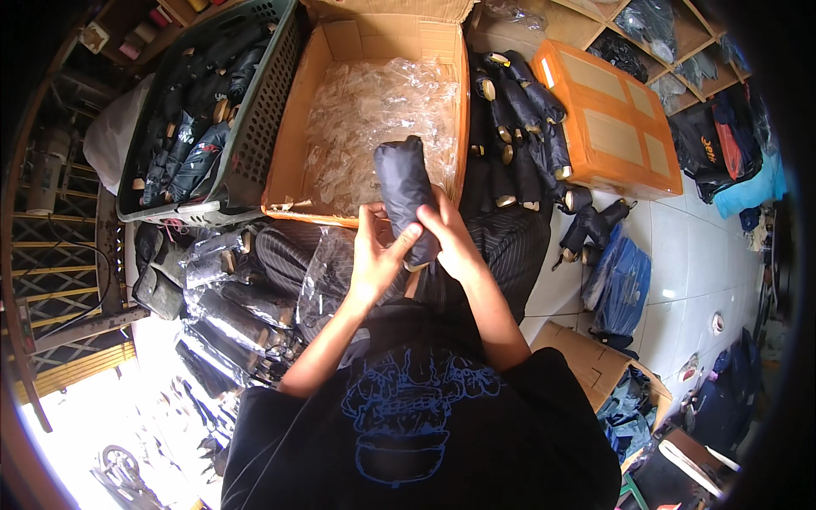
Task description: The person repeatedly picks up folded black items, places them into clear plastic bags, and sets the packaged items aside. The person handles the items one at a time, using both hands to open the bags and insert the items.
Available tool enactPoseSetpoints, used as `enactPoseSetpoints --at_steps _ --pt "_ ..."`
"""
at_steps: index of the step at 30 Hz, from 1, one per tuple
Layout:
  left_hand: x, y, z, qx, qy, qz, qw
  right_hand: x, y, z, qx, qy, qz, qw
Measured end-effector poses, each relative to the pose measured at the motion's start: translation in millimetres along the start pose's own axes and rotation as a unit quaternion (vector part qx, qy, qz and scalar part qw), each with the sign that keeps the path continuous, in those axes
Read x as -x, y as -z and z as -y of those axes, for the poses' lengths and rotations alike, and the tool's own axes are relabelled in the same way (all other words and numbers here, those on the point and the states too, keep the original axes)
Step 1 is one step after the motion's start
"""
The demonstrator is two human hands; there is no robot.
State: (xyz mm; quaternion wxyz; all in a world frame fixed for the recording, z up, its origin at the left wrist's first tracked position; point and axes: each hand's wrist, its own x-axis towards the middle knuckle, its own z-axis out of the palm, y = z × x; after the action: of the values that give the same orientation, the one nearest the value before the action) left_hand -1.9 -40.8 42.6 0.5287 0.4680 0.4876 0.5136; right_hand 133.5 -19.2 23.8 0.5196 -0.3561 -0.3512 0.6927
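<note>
A compact folded umbrella (403, 183) in a black sleeve is held upright, slightly tilted, between both hands over my lap. My left hand (379, 255) wraps its lower left side with the thumb across the front. My right hand (450, 240) grips the lower right side, its thumb also on the sleeve. Beyond them lies an open cardboard box (283, 161) with many clear plastic sleeves (365, 110) in it. The umbrella's top end overlaps the near part of that box in the view.
A grey-green plastic basket (255, 110) full of black folded umbrellas stands at far left. Plastic-wrapped umbrellas (217, 340) pile up on the near left. More bare ones (506, 110) lie right of the box, beside a taped orange carton (608, 119). A blue plastic-wrapped bundle (619, 280) rests on the tiles.
</note>
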Motion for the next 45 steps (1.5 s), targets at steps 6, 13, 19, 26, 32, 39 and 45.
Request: enactPoseSetpoints --at_steps 6,13,19,26,32,39,45 --pt "-20.7 19.6 -4.7 0.092 0.053 -0.015 0.994 7.1 8.7 -4.8 -0.144 -0.145 0.083 0.975" --pt "-44.7 11.4 -26.0 0.187 0.176 -0.110 0.960 32.1 -12.4 -11.3 -0.087 -0.140 0.123 0.979" --pt "-40.8 12.1 -19.9 0.255 0.195 -0.014 0.947 39.2 -9.2 -7.0 -0.084 -0.101 0.175 0.976" --pt "-21.9 -4.1 -13.2 0.113 0.177 -0.128 0.969 40.9 -6.0 -25.6 -0.026 -0.077 0.104 0.991" --pt "-18.2 -1.5 -22.9 0.156 0.161 -0.092 0.970 41.6 -4.8 -24.2 0.014 -0.032 0.103 0.994" --pt "-20.5 11.7 -29.4 0.158 0.089 -0.039 0.983 39.2 -11.6 -26.2 0.068 0.054 0.064 0.994" --pt "-10.4 16.3 -14.3 -0.161 -0.063 -0.002 0.985 36.9 -18.4 -26.3 -0.055 0.051 0.022 0.997"
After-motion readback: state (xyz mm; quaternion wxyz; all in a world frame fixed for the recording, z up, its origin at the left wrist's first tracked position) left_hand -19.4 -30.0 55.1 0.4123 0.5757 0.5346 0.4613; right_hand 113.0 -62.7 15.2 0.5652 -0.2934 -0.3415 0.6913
